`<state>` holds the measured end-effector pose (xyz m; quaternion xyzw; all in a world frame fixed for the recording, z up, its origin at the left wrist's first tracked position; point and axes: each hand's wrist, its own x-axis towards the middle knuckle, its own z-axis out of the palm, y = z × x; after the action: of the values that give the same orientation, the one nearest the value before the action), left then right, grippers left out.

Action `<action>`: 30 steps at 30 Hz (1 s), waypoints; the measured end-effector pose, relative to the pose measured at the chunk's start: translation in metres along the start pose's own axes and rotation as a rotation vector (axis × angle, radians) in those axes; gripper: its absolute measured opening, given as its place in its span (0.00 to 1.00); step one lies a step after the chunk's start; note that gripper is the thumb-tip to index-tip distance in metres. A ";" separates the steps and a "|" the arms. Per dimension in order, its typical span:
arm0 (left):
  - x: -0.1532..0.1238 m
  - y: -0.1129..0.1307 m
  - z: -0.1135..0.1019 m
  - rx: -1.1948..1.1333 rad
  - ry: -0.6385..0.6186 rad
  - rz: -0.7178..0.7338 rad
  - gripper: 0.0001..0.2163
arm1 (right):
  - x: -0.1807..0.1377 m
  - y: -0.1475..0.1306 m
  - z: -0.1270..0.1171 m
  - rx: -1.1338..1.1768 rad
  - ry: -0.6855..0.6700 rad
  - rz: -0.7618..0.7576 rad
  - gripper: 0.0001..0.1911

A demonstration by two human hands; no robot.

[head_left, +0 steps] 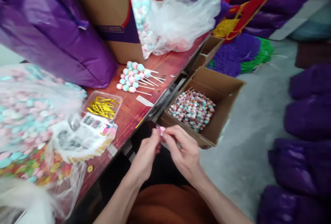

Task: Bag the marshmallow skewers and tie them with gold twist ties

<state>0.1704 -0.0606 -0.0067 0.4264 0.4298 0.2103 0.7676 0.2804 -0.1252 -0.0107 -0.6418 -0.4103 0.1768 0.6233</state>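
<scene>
My left hand [147, 155] and my right hand [184, 151] meet over my lap, fingers pinched together on a small pink wrapped lollipop [160, 130]. Just beyond them an open cardboard box [222, 89] on the floor holds a heap of wrapped lollipops [191, 109]. On the red wooden table [173, 65] to the left lie several unwrapped pink and blue lollipops [133, 76] with white sticks.
A clear tray of gold twist ties [103, 106] and a stack of printed wrappers [95, 127] sit near the table edge. Clear bags of candy [26, 113] fill the left; another bag [165, 20] stands at the back. Purple bags [307, 113] line the floor at right.
</scene>
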 end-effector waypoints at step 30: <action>0.032 0.039 -0.027 0.714 0.223 0.709 0.07 | -0.028 0.211 -0.020 -0.358 -0.402 0.913 0.17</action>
<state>0.1669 -0.0049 0.0035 0.7565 0.3828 0.3420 0.4052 0.3432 -0.1351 -0.2143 -0.8051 -0.2243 0.4768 0.2725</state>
